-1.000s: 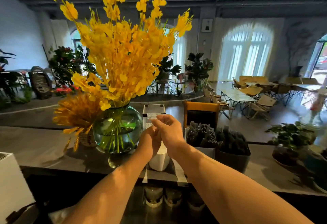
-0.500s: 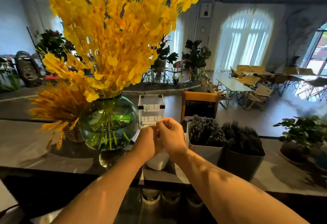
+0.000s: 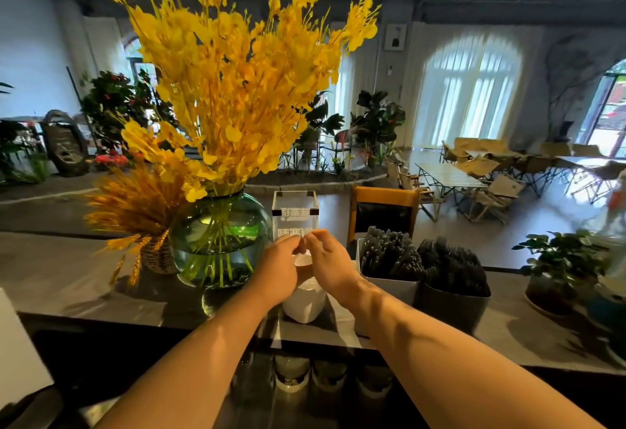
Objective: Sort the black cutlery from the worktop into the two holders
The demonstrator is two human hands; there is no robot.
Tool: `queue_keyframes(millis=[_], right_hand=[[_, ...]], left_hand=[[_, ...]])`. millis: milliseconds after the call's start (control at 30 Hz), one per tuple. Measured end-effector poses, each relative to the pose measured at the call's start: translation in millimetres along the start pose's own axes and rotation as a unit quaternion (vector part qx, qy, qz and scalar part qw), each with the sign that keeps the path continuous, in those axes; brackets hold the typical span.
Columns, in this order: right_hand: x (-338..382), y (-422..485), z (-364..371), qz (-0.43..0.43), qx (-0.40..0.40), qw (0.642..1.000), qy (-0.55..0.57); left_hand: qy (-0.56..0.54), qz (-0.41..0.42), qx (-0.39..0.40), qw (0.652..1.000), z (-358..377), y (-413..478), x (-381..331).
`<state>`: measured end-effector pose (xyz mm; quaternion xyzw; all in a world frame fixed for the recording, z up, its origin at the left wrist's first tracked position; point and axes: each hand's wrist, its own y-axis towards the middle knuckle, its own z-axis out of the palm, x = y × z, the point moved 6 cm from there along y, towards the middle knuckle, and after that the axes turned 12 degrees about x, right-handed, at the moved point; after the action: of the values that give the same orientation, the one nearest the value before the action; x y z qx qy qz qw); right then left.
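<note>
Both hands have drawn slightly apart at the heels since a second ago, when the right one overlapped the left. Now only the fingertips meet, and the rim of the white pot (image 3: 305, 303) shows between the palms. The left grip (image 3: 279, 267) and right grip (image 3: 333, 267) hover just above that pot, fingers curled inward toward each other. Whether they pinch something small between them or simply touch cannot be told, since the tips hide each other. Held this way, directly over the pot's mouth, they look placed to drop or settle something into it rather than to reach for cutlery. At 12 o'clock from the hands stands a clear acrylic sign (image 3: 294, 215), and at 9 o'clock a round green glass vase (image 3: 220, 235) of yellow flowers, both on the grey desk (image 3: 67, 279). At 3 o'clock the white holder (image 3: 389, 284) and, touching its far side, the dark holder (image 3: 454, 306) are each packed with black cutlery (image 3: 389, 256), standing on end so that pieces can be pulled out singly. No loose black piece is visible on the desk, so the sorting looks close to done or finished. Neither hand is near the holders.
</note>
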<state>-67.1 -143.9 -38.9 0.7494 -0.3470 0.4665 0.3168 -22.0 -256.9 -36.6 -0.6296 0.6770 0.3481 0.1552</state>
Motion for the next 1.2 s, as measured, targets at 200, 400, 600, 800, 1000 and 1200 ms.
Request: queue_keyframes(millis=[200,400,600,800,1000,1200], right_hand=[[30.7,-21.1,-12.7,-0.002,-0.036,0.998,0.049],[58.5,-57.7,-26.1,0.006,-0.055,0.992,0.110],[71.6,-122.9,-53.5,0.034,-0.093,0.986,0.134],[58.2,-204.6,-87.8,0.062,-0.139,0.979,0.133],[31.3,-280.0,-132.5,0.100,-0.182,0.971,0.119],[-1.3,-354.1,-192.1,0.148,-0.230,0.950,0.152]], left_hand=[[0.026,0.056,-0.047,0.997,-15.0,-12.4,-21.9],[0.012,0.074,-0.034,0.997,-23.0,-40.1,-66.0],[0.034,0.067,0.004,0.997,-9.1,-77.4,-120.2],[0.032,0.063,0.075,0.995,34.5,-116.2,-173.5],[0.019,0.077,0.126,0.989,94.4,-141.5,-219.6],[0.010,0.086,0.178,0.980,152.1,-145.0,-272.7]])
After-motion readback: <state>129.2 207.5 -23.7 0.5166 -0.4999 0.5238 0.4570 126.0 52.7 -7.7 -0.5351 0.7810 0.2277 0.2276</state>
